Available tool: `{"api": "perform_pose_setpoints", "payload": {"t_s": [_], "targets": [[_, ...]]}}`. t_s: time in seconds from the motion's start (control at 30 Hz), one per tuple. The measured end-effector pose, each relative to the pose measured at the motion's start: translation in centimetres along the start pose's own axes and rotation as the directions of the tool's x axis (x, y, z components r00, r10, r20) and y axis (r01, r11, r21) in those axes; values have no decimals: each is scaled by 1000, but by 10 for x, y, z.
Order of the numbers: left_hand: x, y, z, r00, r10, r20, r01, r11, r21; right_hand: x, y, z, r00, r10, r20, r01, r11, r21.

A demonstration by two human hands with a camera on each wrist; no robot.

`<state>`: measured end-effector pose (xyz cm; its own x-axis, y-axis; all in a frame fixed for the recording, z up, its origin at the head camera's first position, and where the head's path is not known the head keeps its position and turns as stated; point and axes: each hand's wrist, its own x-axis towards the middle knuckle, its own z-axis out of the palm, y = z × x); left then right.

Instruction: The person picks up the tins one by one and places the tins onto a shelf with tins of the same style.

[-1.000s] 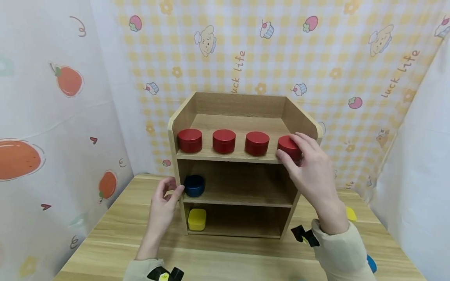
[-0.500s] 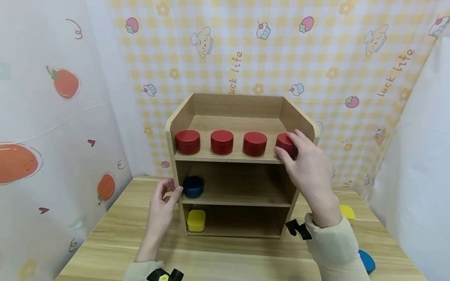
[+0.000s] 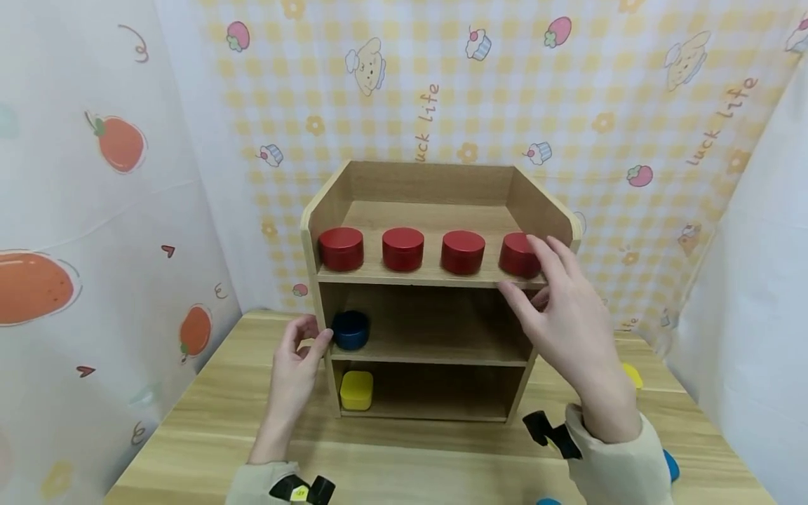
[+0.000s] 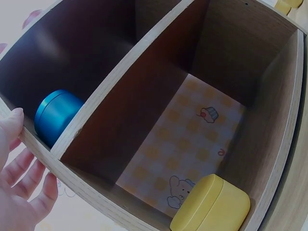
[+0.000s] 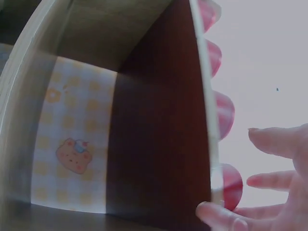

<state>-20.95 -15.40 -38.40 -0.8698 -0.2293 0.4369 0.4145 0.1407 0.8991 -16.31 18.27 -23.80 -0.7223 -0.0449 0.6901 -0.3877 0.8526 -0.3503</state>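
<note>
A small three-level wooden shelf (image 3: 413, 279) stands on the table. Its top level carries a row of several round red tins (image 3: 402, 249). My right hand (image 3: 571, 330) is spread by the rightmost red tin (image 3: 520, 255); a gap shows between thumb and tin. In the right wrist view one fingertip lies at the shelf edge beside that tin. My left hand (image 3: 297, 372) holds the shelf's left side panel, thumb on its front edge and fingers on the outer side. A blue tin (image 4: 58, 117) sits at the left of the middle level, a yellow tin (image 4: 211, 204) bottom left.
On the table (image 3: 404, 456), right of the shelf, lie a yellow piece (image 3: 633, 376) and a blue piece (image 3: 671, 466), partly hidden by my right arm. Another blue bit (image 3: 548, 501) shows at the bottom frame edge. Patterned cloth (image 3: 404, 84) hangs behind and on both sides.
My right hand held the rightmost red tin, then let go and drew slightly back and down. The tin stays on the top level. My left hand keeps its place.
</note>
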Motion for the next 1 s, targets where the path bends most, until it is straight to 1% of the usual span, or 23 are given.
{"api": "perform_pose_setpoints", "payload": {"t_s": [0.13,0.23,0.37,0.47,0.53,0.6,0.73,0.77,0.83,0.9,1.0], "targets": [[1,1,1,1000,5,-3,-5,1000,-2,-13,2,-10,999,-48,12,48,998,32],[1,2,1,1000,9,3,-9,1000,-5,-21,5,-16,993,-108,53,104,992,67],[1,3,1,1000,13,7,-13,1000,-9,-29,10,-22,973,-197,118,184,976,112],[1,2,1,1000,15,4,-15,1000,-10,-34,13,-22,957,-263,123,247,960,129],[1,2,2,1000,17,6,-17,1000,-13,-39,18,-19,941,-315,124,297,944,142],[1,3,3,1000,20,12,-20,1000,-17,-46,25,-14,917,-374,141,351,922,162],[0,3,3,1000,20,19,-20,1000,-24,-65,43,2,863,-451,229,409,888,211],[0,3,3,1000,19,18,-18,1000,-23,-71,48,6,853,-456,253,410,886,216],[0,2,3,1000,19,17,-19,1000,-24,-81,57,13,844,-450,291,399,890,219],[1,2,2,1000,19,16,-18,1000,-19,-90,65,18,842,-445,304,395,893,214],[1,2,1,1000,15,11,-15,1000,-11,-99,74,22,849,-424,317,372,904,212]]}}
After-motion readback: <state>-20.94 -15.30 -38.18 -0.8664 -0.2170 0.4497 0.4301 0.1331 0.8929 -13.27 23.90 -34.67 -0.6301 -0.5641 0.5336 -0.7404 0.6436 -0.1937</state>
